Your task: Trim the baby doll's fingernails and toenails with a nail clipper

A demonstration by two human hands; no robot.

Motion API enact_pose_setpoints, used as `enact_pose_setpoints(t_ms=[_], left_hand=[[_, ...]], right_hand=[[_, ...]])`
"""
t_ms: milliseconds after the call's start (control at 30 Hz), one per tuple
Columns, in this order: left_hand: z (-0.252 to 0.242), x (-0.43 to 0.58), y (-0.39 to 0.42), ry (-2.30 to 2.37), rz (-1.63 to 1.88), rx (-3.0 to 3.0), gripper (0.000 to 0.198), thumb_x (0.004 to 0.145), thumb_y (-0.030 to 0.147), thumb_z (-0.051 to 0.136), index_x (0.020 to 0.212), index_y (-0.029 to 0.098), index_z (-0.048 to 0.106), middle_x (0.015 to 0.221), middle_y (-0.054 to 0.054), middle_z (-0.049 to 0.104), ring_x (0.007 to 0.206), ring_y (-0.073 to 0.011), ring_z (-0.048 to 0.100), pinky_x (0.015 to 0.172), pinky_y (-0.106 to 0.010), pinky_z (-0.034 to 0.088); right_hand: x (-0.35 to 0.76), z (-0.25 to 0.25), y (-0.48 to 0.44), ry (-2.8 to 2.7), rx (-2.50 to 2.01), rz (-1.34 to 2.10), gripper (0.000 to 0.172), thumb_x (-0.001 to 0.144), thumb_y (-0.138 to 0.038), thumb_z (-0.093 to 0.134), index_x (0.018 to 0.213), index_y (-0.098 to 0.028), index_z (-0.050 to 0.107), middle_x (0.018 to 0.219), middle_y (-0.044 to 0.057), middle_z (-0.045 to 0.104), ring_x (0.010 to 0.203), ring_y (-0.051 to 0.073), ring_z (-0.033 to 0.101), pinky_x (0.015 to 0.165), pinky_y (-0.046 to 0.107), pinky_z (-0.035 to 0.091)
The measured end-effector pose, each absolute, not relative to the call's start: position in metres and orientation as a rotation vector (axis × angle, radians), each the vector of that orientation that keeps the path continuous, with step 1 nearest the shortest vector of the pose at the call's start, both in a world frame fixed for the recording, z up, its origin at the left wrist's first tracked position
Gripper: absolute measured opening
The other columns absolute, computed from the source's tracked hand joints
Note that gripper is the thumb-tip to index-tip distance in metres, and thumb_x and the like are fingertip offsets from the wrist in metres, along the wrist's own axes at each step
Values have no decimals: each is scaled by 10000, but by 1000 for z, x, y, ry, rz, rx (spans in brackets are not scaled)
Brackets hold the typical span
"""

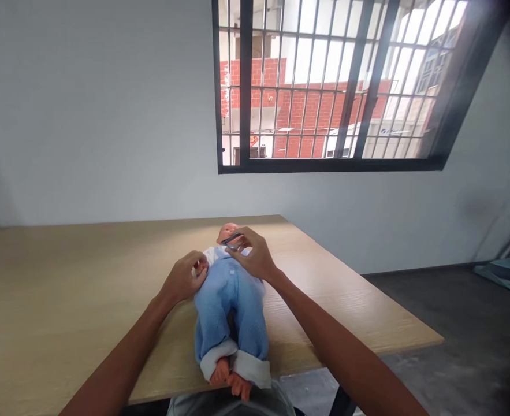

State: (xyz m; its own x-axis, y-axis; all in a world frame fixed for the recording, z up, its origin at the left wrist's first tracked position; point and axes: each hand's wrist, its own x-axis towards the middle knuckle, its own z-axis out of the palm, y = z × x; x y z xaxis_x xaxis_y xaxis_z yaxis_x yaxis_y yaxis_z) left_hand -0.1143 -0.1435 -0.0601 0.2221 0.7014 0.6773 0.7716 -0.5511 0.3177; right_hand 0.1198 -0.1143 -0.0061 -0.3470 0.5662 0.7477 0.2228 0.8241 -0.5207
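Observation:
A baby doll (231,289) in blue overalls and a white top lies on its back, its bare feet toward me at the near table edge. My left hand (184,278) is closed round the doll's small hand (200,266) at its left side. Above the doll's chest, my right hand (255,254) pinches a small metal nail clipper (230,239) between thumb and fingers. The clipper's lever stands apart from its body and points left. It partly covers the doll's head (226,230) and neck area.
The light wooden table (85,289) reaches back to a pale wall (107,115). A barred window (324,86) is set in the wall at upper right. Beyond the table's right edge lies a dark floor (432,312) with a greenish sheet-like thing (506,274) on it.

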Motion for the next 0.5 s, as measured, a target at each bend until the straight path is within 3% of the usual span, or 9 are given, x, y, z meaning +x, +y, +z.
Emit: enact_pose_setpoints(t_ms=[100, 233, 367, 433, 500], left_hand=[[-60, -115, -147, -1412, -1199, -2478, 83, 792, 205, 556, 731, 215, 501, 738, 0, 606, 685, -178, 555, 666, -295, 442], [-46, -107, -147, -1376, -1204, -2520, 95, 818, 222, 566, 734, 216, 523, 814, -37, 643, 817, -227, 590, 780, -353, 479], [-20, -67, -126, -1262, -1142, -2721, 59, 873, 263, 592, 887, 218, 627, 998, -77, 699, 984, -257, 610, 908, -401, 489], [-10, -37, -106, -1151, -1016, -2931, 203, 847, 239, 640, 1048, 228, 664, 1111, -69, 714, 1044, -237, 626, 937, -376, 499], [-5, -10, -85, -1040, -844, -3136, 306, 781, 245, 742, 1081, 216, 687, 1121, -60, 724, 1002, -211, 653, 904, -348, 521]], right_hand=[[159, -8, -110, -1807, -666, 490, 379, 860, -404, 724, 1147, -208, 574, 1020, 59, 726, 688, 146, 681, 674, 297, 574], [208, -26, -98, -1672, -785, 606, 513, 858, -385, 740, 1256, -196, 477, 944, 26, 701, 543, 122, 633, 552, 287, 563], [225, -42, -86, -1583, -884, 690, 332, 956, -312, 703, 1207, -156, 551, 940, 8, 666, 579, 84, 601, 546, 226, 540], [224, -45, -83, -1568, -913, 747, 270, 988, -300, 679, 1192, -147, 589, 961, 14, 660, 638, 90, 613, 566, 218, 549], [222, -46, -82, -1558, -931, 809, 251, 1000, -299, 669, 1187, -144, 606, 964, 17, 659, 676, 102, 631, 590, 229, 568]])
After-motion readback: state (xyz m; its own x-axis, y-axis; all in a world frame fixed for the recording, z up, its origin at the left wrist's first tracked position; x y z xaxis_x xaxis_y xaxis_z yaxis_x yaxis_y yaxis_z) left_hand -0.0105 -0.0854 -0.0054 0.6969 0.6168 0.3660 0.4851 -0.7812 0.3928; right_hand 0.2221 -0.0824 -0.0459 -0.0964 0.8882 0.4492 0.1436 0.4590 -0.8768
